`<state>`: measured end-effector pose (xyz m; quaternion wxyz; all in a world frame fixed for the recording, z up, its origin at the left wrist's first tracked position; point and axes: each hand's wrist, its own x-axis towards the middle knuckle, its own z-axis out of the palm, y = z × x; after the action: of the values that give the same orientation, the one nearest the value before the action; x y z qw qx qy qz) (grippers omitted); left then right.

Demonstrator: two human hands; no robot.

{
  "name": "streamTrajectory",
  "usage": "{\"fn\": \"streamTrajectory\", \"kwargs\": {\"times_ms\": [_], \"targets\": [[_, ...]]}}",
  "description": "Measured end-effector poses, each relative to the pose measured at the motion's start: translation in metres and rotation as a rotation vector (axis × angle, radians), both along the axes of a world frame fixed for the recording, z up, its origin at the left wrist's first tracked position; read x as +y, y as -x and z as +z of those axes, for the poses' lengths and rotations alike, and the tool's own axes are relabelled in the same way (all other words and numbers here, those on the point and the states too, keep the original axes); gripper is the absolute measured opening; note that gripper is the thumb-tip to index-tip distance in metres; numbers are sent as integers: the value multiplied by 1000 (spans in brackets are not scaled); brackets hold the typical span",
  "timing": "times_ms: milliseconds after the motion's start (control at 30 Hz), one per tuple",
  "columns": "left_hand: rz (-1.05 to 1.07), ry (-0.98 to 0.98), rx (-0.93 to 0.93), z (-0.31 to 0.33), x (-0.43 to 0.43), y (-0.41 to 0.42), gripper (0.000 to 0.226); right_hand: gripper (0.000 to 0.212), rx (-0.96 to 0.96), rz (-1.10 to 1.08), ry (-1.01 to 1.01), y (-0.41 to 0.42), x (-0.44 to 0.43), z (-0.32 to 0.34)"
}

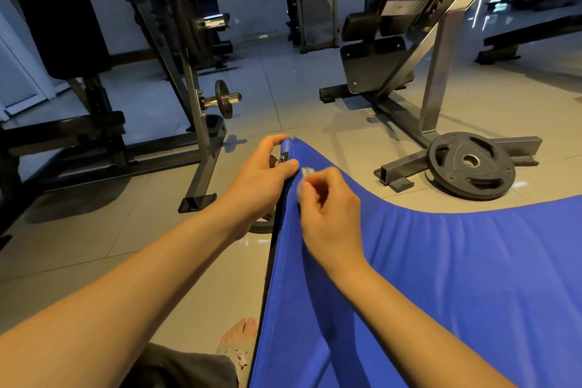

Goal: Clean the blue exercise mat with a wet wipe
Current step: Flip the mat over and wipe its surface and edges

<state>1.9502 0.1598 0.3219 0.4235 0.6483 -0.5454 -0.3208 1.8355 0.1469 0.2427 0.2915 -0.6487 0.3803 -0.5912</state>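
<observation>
You see the mat [441, 277] at lower right covered in smooth blue cloth, softly wrinkled. The floor [283, 85] is glossy pale tile. The plate [471, 164] at right looks matt black.

The mat [441, 277] is showing plain blue, the wipe [307, 172] white, the weight plate [470, 165] black, the floor [283, 88] beige tiling.

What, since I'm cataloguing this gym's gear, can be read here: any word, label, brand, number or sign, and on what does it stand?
Nothing reads clearly enough to quote.
Pale lettering on the sandal strap: too blurred to read.
Small black tag at the raised corner of the blue exercise mat: too small to read.
On the weight plate lying on the floor: no legible marking.
</observation>
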Motion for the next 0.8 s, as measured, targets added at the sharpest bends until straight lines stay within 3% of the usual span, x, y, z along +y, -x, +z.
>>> {"fn": "streamTrajectory", "kwargs": {"times_ms": [100,200,400,467,600,700,800], "targets": [[4,32,7,0,1,1,41,10,56,40,219,-2,4,9],[31,48,-12,-1,1,-1,40,10,90,1,228,0,-6,-8],[73,12,19,-1,2,-11,38,22,169,-150,-403,22,-32,-62],[67,-5,20,-1,1,-12,36,20,199,-126,-429,18,-27,-52],[76,-10,15,0,-2,-11,33,15,60,72,-146,-8,14,-3],[100,22,7,2,-1,-7,38,11,179,81,214,-13,26,2],[92,53,-51,3,2,-4,43,16,296,25,409,-8,12,-14]]}}
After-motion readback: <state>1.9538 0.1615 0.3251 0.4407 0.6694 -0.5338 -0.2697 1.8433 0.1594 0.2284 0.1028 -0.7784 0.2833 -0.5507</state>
